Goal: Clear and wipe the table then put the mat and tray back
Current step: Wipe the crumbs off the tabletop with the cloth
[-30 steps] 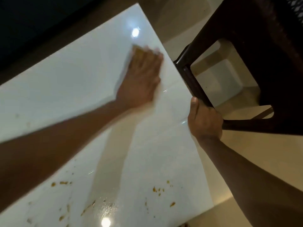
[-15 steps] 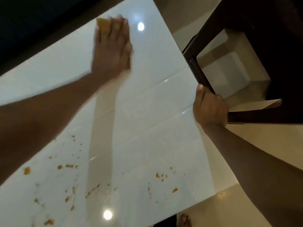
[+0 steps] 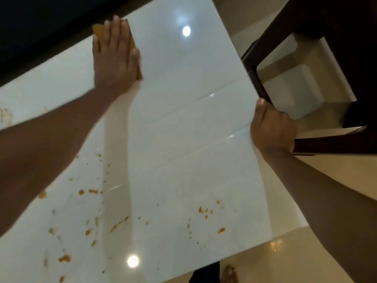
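The left hand [image 3: 115, 58] lies flat, fingers straight, pressing a yellow cloth [image 3: 98, 29] against the table [image 3: 183, 139] near its far edge; the right hand [image 3: 272, 129] curls tight around the chair frame [image 3: 255, 78]

Glossy, smooth white desk [image 3: 183, 139] mirroring lamp glare; soft-looking yellow cloth [image 3: 98, 30] under left grip [image 3: 114, 60]; dark smooth chair frame [image 3: 253, 76].

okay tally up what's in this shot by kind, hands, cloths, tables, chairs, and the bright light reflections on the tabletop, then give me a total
Hands: 2, the left hand pressing flat, the right hand gripping the chair
Yellow wiping cloths: 1, the cloth under the left hand
White tables: 1, the table
Dark chairs: 1, the chair
Light reflections: 2, far one, near one
Total: 7
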